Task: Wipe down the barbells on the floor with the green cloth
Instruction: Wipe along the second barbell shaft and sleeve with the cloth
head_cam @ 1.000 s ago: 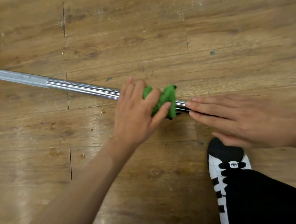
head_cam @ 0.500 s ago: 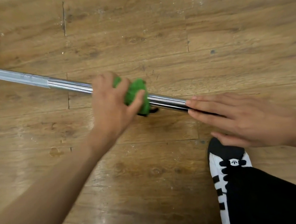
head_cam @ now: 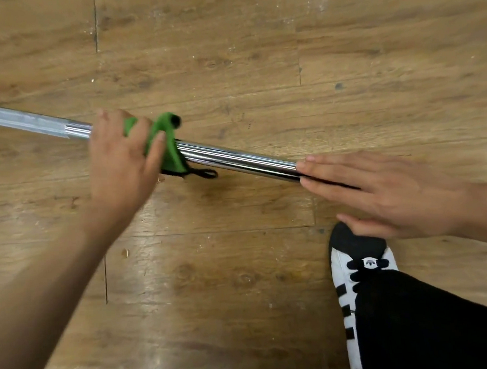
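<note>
A shiny steel barbell [head_cam: 235,157] lies on the wooden floor, slanting from the upper left down toward the right. My left hand [head_cam: 121,166] is wrapped over the bar with the green cloth [head_cam: 167,143] bunched under its fingers; a small black loop of the cloth trails on the floor. My right hand [head_cam: 379,190] lies flat on the bar further right, fingers straight and together, pressing it down and hiding that stretch of it. The bar's matte knurled section [head_cam: 19,119] runs off the left edge.
My right foot in a black and white sneaker [head_cam: 355,263], with a black trouser leg [head_cam: 430,324], stands just below my right hand. Wood plank floor [head_cam: 228,42] fills the rest of the view.
My left hand has slid the green cloth along the bar to the left, from beside my right hand to near the knurled section. My right hand has stayed in place.
</note>
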Demonstrator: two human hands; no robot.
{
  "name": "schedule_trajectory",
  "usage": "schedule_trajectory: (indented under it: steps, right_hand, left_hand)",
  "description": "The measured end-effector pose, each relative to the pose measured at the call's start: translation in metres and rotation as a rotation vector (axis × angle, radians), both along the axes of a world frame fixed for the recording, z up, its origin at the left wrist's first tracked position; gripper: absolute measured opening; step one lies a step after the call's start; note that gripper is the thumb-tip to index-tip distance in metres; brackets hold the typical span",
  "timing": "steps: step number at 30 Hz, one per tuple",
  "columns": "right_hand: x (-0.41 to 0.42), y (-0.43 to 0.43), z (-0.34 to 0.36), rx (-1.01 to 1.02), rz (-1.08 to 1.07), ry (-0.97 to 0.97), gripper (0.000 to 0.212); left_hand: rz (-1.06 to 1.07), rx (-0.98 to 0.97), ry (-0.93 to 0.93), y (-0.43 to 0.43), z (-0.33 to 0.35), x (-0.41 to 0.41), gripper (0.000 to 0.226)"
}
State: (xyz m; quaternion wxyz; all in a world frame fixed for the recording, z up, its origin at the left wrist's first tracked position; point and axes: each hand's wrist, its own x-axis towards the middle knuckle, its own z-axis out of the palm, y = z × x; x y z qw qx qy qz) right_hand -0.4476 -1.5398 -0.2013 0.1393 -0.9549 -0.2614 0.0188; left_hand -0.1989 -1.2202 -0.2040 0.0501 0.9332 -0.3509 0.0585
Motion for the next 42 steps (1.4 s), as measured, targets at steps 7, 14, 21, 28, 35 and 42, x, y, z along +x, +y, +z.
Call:
schedule_trajectory:
  steps: [7,14,21,28,35,42]
  right_hand:
    - [-0.001,0.001,-0.002,0.04,-0.009,0.0,0.067]
    - [-0.001,0.001,-0.001,-0.004,-0.004,-0.01,0.065]
    - [-0.002,-0.001,-0.002,-0.001,0.005,-0.002,0.064]
    - [0.0,0.002,-0.003,0.041,-0.005,-0.002,0.062]
    - [0.0,0.0,-0.001,0.02,-0.011,0.006,0.063]
    - [-0.003,-0.001,-0.001,0.033,-0.004,0.019,0.061]
  left_hand:
    - [0.201,-0.016,0.018,-0.002,-0.001,0.021,0.038]
    - [-0.011,-0.237,0.169,-0.107,-0.01,-0.138,0.027]
    - [-0.155,-0.135,0.049,-0.074,-0.017,-0.1,0.056]
    - [0.145,-0.114,0.072,-0.035,-0.003,-0.041,0.071]
    - [-0.111,-0.259,0.104,-0.093,-0.015,-0.114,0.036]
    - [-0.108,-0.169,0.006,-0.058,-0.014,-0.047,0.044]
